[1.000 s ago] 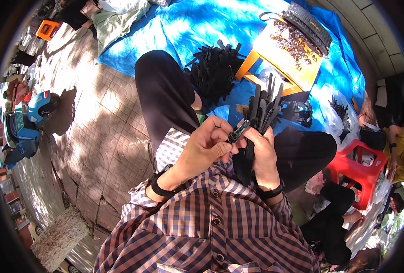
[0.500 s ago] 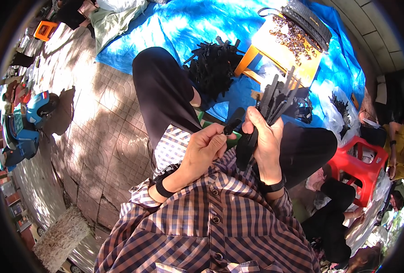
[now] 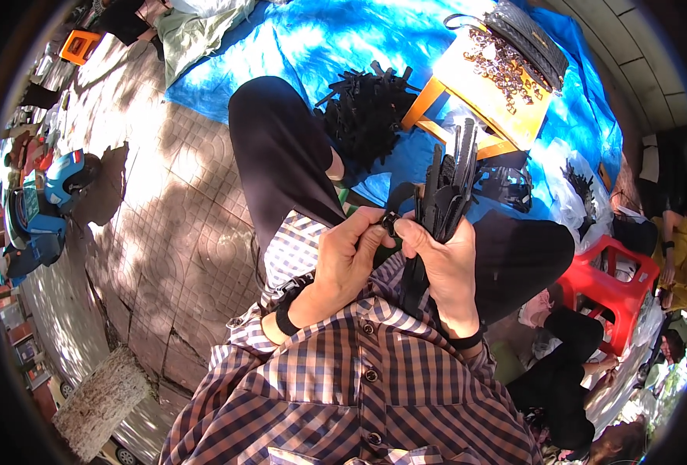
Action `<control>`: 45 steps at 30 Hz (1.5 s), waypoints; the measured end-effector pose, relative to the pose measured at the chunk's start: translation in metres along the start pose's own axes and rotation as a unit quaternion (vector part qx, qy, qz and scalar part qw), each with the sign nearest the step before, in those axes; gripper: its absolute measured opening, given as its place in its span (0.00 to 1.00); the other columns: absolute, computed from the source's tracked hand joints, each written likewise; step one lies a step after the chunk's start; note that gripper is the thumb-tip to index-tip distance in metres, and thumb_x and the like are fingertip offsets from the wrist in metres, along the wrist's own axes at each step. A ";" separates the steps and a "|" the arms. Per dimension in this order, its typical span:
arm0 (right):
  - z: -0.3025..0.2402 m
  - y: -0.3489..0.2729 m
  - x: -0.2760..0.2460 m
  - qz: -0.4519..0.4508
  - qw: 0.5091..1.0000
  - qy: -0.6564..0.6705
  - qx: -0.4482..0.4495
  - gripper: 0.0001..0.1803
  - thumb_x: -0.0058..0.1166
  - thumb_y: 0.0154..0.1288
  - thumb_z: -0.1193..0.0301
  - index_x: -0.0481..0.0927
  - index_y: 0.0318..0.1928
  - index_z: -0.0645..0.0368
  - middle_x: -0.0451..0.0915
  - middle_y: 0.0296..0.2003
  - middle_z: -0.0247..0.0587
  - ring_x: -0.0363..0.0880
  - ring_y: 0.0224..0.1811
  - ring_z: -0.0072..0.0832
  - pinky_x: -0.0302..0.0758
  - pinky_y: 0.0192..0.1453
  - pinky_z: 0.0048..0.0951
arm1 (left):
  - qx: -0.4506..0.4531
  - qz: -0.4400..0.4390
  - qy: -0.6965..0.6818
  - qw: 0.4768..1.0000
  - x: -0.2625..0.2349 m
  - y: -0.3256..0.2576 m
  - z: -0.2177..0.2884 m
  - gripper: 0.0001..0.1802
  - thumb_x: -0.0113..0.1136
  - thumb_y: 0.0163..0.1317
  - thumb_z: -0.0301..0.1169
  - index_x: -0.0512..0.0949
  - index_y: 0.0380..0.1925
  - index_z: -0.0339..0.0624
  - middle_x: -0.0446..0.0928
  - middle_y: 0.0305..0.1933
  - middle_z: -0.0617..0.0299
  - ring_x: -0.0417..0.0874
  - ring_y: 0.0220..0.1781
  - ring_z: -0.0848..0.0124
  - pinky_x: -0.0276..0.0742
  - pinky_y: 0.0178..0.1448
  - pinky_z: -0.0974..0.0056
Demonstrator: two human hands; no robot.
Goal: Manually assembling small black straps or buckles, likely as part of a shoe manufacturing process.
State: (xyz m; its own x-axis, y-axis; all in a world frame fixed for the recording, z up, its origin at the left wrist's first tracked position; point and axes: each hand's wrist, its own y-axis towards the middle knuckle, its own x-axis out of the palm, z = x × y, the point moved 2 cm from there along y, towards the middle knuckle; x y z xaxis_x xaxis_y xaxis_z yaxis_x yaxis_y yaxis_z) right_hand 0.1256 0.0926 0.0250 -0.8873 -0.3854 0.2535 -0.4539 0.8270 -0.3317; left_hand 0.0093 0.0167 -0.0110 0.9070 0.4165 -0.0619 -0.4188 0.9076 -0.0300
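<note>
The left hand (image 3: 342, 254) was clamped on a small dark piece (image 3: 390, 223); the right hand (image 3: 447, 263) was closed round a bundle of black strips (image 3: 446, 194), long axis running away from the body; the piece lay just left of the bundle, beside the right thumb.

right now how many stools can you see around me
3: a yellow-orange stool bearing small shiny pieces, on the blue sheet; a red stool at the right; a small orange stool at the far upper left. Others may be hidden from view.
</note>
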 end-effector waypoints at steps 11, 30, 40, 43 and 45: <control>0.006 -0.002 -0.001 0.048 0.998 0.003 -0.028 0.10 0.65 0.57 0.74 0.77 0.36 0.64 0.76 0.26 0.30 0.71 0.24 0.15 0.68 0.28 0.17 | 0.011 -0.084 0.043 0.996 -0.001 0.004 0.028 0.13 0.58 0.62 0.24 0.75 0.46 0.36 0.77 0.29 0.59 0.78 0.28 0.73 0.73 0.33 0.71; 0.003 0.003 -0.002 0.018 0.998 -0.048 -0.046 0.11 0.64 0.58 0.75 0.76 0.38 0.66 0.76 0.28 0.34 0.73 0.25 0.18 0.72 0.30 0.20 | -0.008 -0.107 -0.041 0.993 -0.001 0.007 0.014 0.11 0.54 0.68 0.32 0.75 0.32 0.34 0.65 0.19 0.66 0.63 0.23 0.80 0.62 0.30 0.72; 0.017 0.031 -0.029 0.024 0.999 -0.015 -0.025 0.14 0.64 0.58 0.74 0.76 0.42 0.65 0.76 0.24 0.31 0.72 0.21 0.15 0.71 0.26 0.18 | -0.145 -0.112 -0.144 0.972 0.002 0.008 0.002 0.13 0.43 0.72 0.34 0.75 0.44 0.38 0.60 0.18 0.74 0.57 0.20 0.85 0.51 0.25 0.76; 0.015 0.028 -0.027 0.039 0.999 -0.002 0.024 0.09 0.63 0.60 0.71 0.78 0.36 0.63 0.74 0.19 0.29 0.69 0.20 0.16 0.63 0.26 0.19 | -0.137 -0.106 -0.134 0.976 0.002 0.012 0.001 0.13 0.43 0.72 0.34 0.75 0.39 0.38 0.61 0.18 0.73 0.58 0.20 0.85 0.51 0.24 0.76; 0.013 0.025 -0.020 0.025 0.999 0.004 -0.023 0.09 0.61 0.61 0.69 0.78 0.35 0.63 0.74 0.19 0.30 0.69 0.20 0.16 0.65 0.28 0.19 | -0.161 -0.120 -0.127 0.971 0.004 0.013 -0.002 0.14 0.44 0.72 0.36 0.75 0.36 0.38 0.62 0.17 0.73 0.58 0.19 0.85 0.51 0.24 0.76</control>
State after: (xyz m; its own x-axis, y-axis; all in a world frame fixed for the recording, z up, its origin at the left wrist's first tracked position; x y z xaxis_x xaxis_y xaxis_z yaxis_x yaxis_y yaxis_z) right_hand 0.1307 0.1158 -0.0005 -0.9081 -0.3398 0.2446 -0.4045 0.8630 -0.3028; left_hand 0.0073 0.0297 -0.0139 0.9445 0.2325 0.2322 -0.1494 0.9332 -0.3270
